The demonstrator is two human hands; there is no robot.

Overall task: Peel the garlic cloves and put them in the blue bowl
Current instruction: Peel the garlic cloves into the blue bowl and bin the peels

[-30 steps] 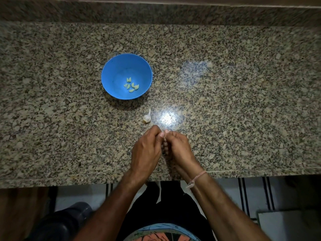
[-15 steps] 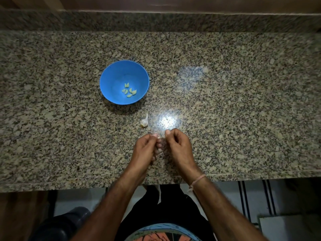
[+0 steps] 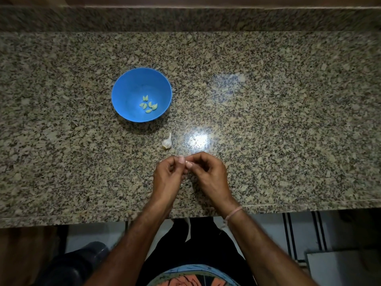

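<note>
A blue bowl [image 3: 132, 83] stands on the granite counter and holds several peeled garlic cloves [image 3: 148, 105]. A partial garlic bulb [image 3: 167, 142] with white skin lies on the counter between the bowl and my hands. My left hand [image 3: 168, 176] and my right hand [image 3: 208, 174] meet fingertip to fingertip just in front of the bulb. Together they pinch a small garlic clove [image 3: 188, 163], which is mostly hidden by the fingers.
The granite counter [image 3: 278, 131] runs wide to both sides, with a raised back edge at the top. Its front edge lies just under my wrists. A bright light reflection shines right of the bulb. Floor tiles and a dark object show below the counter.
Both hands stay together over the same spot by the bulb, with the fingers shifting slightly on the clove. The view has shifted a little. Bowl and bulb have not moved.
</note>
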